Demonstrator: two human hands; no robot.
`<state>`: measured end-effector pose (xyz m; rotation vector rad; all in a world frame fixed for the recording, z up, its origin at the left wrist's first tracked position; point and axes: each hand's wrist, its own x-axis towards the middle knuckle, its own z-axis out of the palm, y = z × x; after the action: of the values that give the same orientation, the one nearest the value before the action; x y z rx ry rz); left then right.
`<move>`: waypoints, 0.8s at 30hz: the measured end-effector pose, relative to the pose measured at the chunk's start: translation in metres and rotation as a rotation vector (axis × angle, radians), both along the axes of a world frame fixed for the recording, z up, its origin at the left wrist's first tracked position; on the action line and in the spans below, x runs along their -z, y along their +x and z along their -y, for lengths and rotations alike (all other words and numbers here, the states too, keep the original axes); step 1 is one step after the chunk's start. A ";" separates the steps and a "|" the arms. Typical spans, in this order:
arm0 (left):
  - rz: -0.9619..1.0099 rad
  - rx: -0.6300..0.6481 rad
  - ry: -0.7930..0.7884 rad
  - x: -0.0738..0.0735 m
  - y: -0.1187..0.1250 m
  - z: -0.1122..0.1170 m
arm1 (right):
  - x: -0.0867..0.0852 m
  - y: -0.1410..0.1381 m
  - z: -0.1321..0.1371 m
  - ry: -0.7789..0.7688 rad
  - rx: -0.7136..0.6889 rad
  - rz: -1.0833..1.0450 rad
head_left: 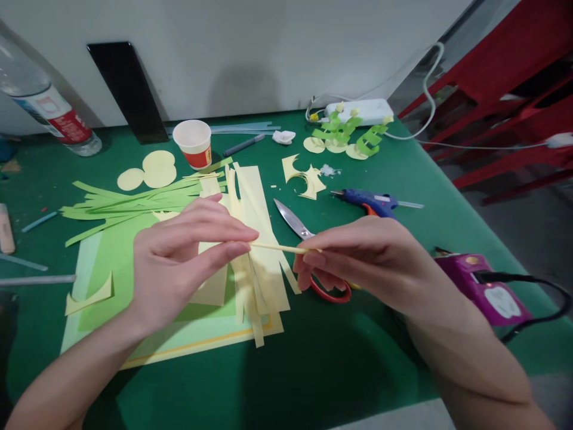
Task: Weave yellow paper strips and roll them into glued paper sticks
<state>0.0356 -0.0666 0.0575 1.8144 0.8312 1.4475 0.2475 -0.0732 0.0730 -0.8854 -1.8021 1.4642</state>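
Between my two hands stretches a thin pale-yellow paper strip [278, 246], seen nearly edge-on. My left hand [185, 254] pinches its left end between thumb and fingers. Its right end is pinched by my right hand [358, 254]. Below and left lie yellow paper strips [250, 280] on stacked sheets of yellow and green paper [120, 286]. A bundle of green paper strips [129, 203] is behind my left hand. Scissors [293, 220] with red handles lie just behind my right hand, which partly covers them.
A blue glue gun [373, 202], paper scraps [308, 178] and green paper curls on yellow discs [338, 128] are at the right. A paper cup [193, 143], phone [128, 89] and bottle [54, 107] stand along the wall. A purple box [486, 289] with a cable sits near the right edge.
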 end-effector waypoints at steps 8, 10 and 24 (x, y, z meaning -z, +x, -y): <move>0.012 -0.009 -0.040 0.000 0.002 0.002 | -0.003 -0.001 0.001 -0.106 -0.020 -0.039; 0.012 -0.004 -0.048 0.000 0.003 0.002 | -0.003 -0.001 0.001 -0.128 -0.028 -0.046; 0.103 0.032 0.011 0.004 -0.001 -0.007 | -0.002 -0.001 0.001 -0.131 0.008 -0.041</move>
<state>0.0342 -0.0601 0.0536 1.7379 0.7412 1.5135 0.2465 -0.0743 0.0751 -0.9182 -1.6865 1.5982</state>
